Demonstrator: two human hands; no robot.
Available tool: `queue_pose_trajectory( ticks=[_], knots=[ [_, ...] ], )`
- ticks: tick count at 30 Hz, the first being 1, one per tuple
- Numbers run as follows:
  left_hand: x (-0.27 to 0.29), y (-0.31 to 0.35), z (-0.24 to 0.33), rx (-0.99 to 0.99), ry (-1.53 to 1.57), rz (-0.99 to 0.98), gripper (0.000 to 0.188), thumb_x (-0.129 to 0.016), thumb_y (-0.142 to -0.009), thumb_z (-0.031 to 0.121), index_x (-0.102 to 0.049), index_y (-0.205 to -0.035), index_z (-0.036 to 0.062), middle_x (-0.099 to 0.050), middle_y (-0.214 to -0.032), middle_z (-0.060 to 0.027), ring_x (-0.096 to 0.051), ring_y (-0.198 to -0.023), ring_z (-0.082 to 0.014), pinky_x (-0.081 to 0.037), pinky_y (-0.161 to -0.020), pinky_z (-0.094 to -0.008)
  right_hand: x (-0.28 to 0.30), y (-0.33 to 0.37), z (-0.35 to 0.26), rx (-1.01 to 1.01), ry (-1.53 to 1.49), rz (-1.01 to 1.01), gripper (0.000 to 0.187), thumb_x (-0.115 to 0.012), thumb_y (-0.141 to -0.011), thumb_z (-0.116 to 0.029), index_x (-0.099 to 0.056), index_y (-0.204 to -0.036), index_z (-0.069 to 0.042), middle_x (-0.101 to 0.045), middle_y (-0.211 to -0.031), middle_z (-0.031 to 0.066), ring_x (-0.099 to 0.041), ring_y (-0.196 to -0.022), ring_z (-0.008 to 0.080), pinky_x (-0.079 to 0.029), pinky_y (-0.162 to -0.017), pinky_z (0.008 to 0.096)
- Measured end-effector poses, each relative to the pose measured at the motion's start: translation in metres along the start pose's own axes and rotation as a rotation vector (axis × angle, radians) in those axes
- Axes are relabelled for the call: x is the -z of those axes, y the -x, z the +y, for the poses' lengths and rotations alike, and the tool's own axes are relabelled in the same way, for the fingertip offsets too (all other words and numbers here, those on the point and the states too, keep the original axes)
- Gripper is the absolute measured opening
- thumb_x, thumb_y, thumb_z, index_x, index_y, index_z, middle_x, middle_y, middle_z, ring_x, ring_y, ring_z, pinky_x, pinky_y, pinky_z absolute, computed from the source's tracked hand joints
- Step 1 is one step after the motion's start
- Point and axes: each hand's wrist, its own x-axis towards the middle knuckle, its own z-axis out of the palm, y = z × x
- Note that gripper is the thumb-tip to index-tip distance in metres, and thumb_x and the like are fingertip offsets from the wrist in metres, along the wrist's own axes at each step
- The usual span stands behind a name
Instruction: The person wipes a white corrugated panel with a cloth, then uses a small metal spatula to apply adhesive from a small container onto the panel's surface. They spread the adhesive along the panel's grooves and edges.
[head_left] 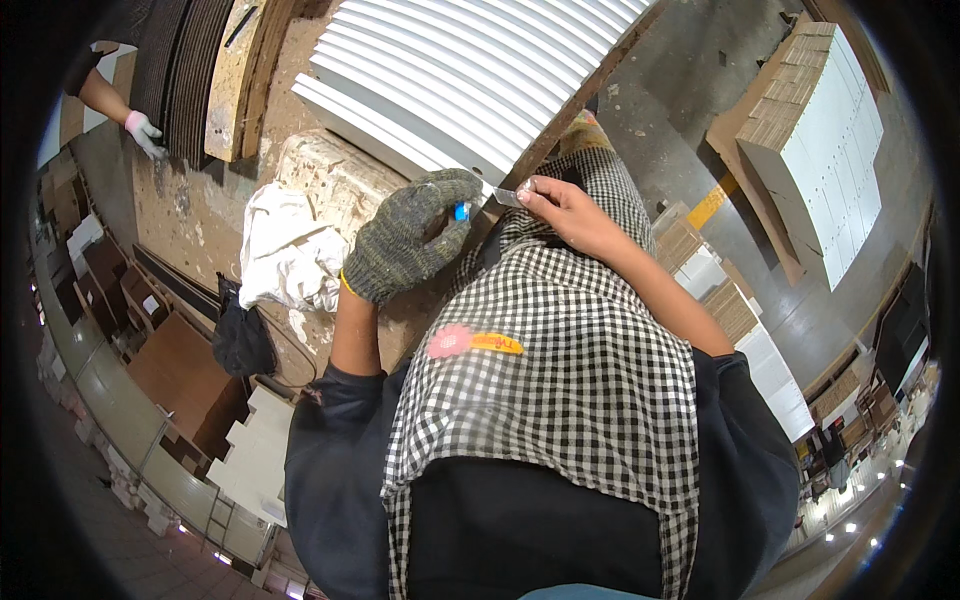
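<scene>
My left hand (415, 235), in a dark grey-green knitted glove, is closed around what looks like a utility knife with a blue part (461, 211) showing between the fingers. A flat grey metal blade (507, 197) points from it toward my right hand (572, 212). That hand is bare, with thumb and fingers pinched at the blade's far end. Just beyond both hands lies a stack of long white boards (470, 80), set in rows with their edges up. Most of the knife's body is hidden inside the glove.
A crumpled white cloth (290, 245) lies on the stained worktable (180, 215), left of my gloved hand. A black bag (240, 335) hangs nearby. At the far left, another person's gloved hand (146, 133) is beside dark stacked panels (175, 80). Stacked white-faced cardboard (825, 150) stands to the right.
</scene>
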Motion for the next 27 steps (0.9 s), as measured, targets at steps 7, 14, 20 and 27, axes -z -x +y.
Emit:
queue_pose_trajectory(
  ticks=[7,14,20,27],
  knots=[
    [-0.001,0.001,-0.001,0.007,-0.004,0.012,0.039,-0.069,-0.088,0.019,-0.064,-0.125,0.0042,-0.065,-0.128,-0.0201,-0.063,-0.119,-0.0358,-0.051,-0.1,-0.0417,0.003,0.004,0.007,0.002,-0.019,0.027,0.029,-0.054,-0.104,-0.028,-0.063,-0.1,-0.001,-0.051,-0.078,-0.0009,-0.043,-0.073,0.0084,-0.04,-0.069,0.0273],
    [0.001,0.002,0.002,0.003,-0.004,-0.001,0.039,-0.068,-0.088,0.017,-0.064,-0.125,0.0037,-0.064,-0.128,-0.0204,-0.063,-0.119,-0.0357,-0.05,-0.1,-0.0412,0.003,0.003,0.01,-0.015,-0.002,-0.003,0.029,-0.054,-0.104,-0.028,-0.063,-0.101,0.0,-0.051,-0.079,-0.0014,-0.044,-0.074,0.0082,-0.04,-0.07,0.0264],
    [-0.001,0.0,0.0,-0.006,0.05,0.005,0.04,-0.067,-0.088,0.016,-0.063,-0.126,0.0028,-0.064,-0.129,-0.0208,-0.062,-0.119,-0.0356,-0.05,-0.101,-0.0411,0.0,0.001,0.003,0.025,-0.018,0.024,0.028,-0.054,-0.104,-0.027,-0.063,-0.1,-0.001,-0.05,-0.078,-0.0025,-0.042,-0.073,0.0068,-0.039,-0.067,0.0256],
    [-0.002,-0.001,-0.002,-0.039,0.037,0.006,0.041,-0.067,-0.088,0.015,-0.062,-0.126,0.0015,-0.064,-0.128,-0.0218,-0.062,-0.119,-0.0358,-0.05,-0.101,-0.0412,0.001,0.002,-0.002,-0.005,-0.098,0.018,0.027,-0.054,-0.105,-0.026,-0.062,-0.098,-0.001,-0.049,-0.076,-0.0046,-0.04,-0.07,0.0057,-0.037,-0.065,0.0243]
  ],
)
